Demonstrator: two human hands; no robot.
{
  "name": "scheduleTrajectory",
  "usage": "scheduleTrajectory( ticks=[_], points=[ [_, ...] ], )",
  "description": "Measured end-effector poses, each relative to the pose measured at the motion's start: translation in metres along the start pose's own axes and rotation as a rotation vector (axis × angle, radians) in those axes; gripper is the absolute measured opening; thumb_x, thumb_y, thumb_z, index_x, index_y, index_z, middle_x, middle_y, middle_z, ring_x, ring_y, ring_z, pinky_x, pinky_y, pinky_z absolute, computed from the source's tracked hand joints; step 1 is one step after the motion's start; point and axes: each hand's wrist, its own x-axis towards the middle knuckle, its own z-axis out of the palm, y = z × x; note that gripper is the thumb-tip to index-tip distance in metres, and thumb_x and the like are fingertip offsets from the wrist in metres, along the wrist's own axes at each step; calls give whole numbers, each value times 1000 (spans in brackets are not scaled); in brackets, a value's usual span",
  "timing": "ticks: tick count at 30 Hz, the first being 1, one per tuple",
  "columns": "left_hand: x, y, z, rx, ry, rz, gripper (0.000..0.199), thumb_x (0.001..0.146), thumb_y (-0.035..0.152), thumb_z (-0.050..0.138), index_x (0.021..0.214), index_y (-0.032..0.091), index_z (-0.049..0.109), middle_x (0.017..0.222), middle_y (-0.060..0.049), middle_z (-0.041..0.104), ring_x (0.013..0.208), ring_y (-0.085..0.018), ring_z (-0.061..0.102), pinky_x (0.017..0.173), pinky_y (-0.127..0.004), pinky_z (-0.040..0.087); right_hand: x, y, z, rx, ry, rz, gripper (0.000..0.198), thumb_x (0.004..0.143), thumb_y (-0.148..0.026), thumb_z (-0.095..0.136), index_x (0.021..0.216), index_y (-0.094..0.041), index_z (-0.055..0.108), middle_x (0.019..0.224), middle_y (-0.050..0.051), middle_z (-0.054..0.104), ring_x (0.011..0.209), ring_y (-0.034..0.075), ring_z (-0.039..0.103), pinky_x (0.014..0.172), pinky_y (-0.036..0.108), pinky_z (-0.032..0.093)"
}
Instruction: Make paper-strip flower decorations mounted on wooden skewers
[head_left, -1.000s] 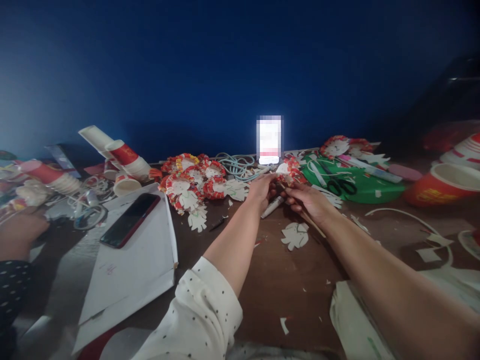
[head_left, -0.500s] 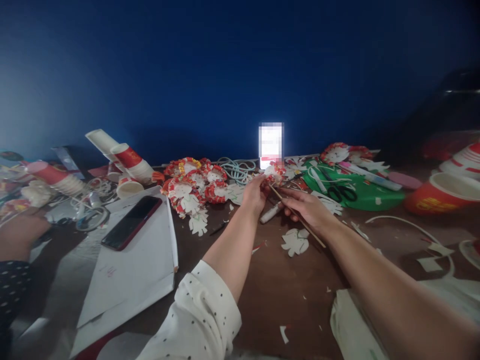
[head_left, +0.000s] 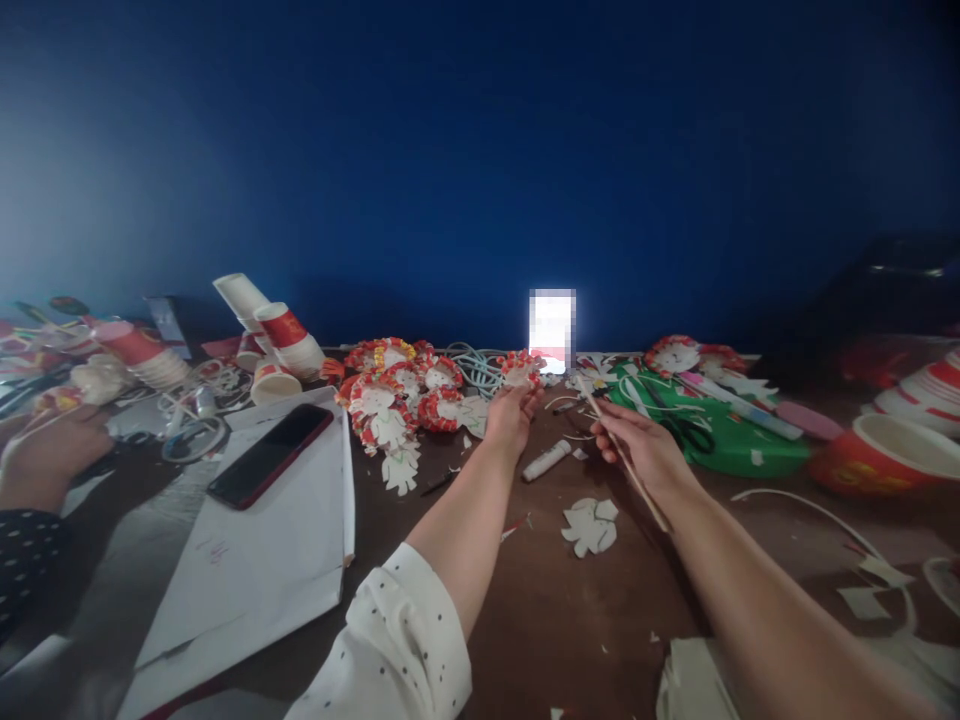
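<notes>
My left hand (head_left: pixel 513 416) reaches to the back of the table, its fingers closed around a small red-and-white paper craft piece (head_left: pixel 523 369). In my right hand (head_left: pixel 646 450) is a thin wooden stick (head_left: pixel 619 450), slanting from its upper tip down toward my wrist. Stick and craft piece are apart. A white tube (head_left: pixel 546 460), perhaps a glue stick, lies on the table between my hands. Nearer me lies a white paper cutout (head_left: pixel 590 528) with jagged edges. Left of my left hand is a pile of similar red-and-white craft pieces (head_left: pixel 397 400).
A lit phone screen (head_left: pixel 552 325) stands at the back. Dark phone (head_left: pixel 270 455) and white board (head_left: pixel 247 590) lie left, near stacked paper cups (head_left: pixel 289 340). Black scissors (head_left: pixel 690 435) rest on green material (head_left: pixel 757 445); a red paper cup (head_left: pixel 855 460) stands right. Another person's hand (head_left: pixel 56 455) is far left.
My hands have moved apart: the stick has come away from the craft piece, going right with my right hand. The camera view has tilted up slightly.
</notes>
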Motion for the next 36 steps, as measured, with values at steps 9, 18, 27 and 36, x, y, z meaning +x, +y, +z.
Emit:
scheduleTrajectory(
  ticks=[9, 18, 27, 36],
  points=[
    [-2, -2, 0, 111, -86, -68, 11, 81, 6, 68, 87, 14, 65, 78, -5, 71, 75, -13, 70, 85, -30, 57, 24, 9, -18, -296, 436, -358, 64, 72, -34, 73, 134, -20, 64, 135, 10, 65, 124, 29, 62, 108, 47, 48],
    [-1, -10, 0, 125, -144, -75, 16, 73, 14, 79, 85, 15, 68, 79, -3, 72, 71, -13, 68, 77, -28, 57, 0, 16, 9, -602, 178, -621, 49, 87, -42, 58, 128, -17, 67, 113, 14, 72, 99, 26, 69, 90, 45, 57],
    [-5, -20, 0, 141, -271, -57, 25, 66, 14, 83, 87, 13, 69, 83, -7, 73, 82, -19, 71, 84, -32, 56, 8, 8, 43, -540, 132, -470, 50, 78, -48, 70, 116, -16, 65, 111, 16, 72, 96, 28, 70, 88, 41, 56],
    [-7, -21, 0, 191, -345, 2, 34, 57, 15, 86, 87, 13, 70, 84, -7, 74, 90, -24, 72, 91, -38, 54, 34, 13, 46, -612, 213, -527, 28, 81, -38, 56, 96, -18, 68, 99, 14, 76, 94, 29, 70, 92, 44, 51]
  ],
)
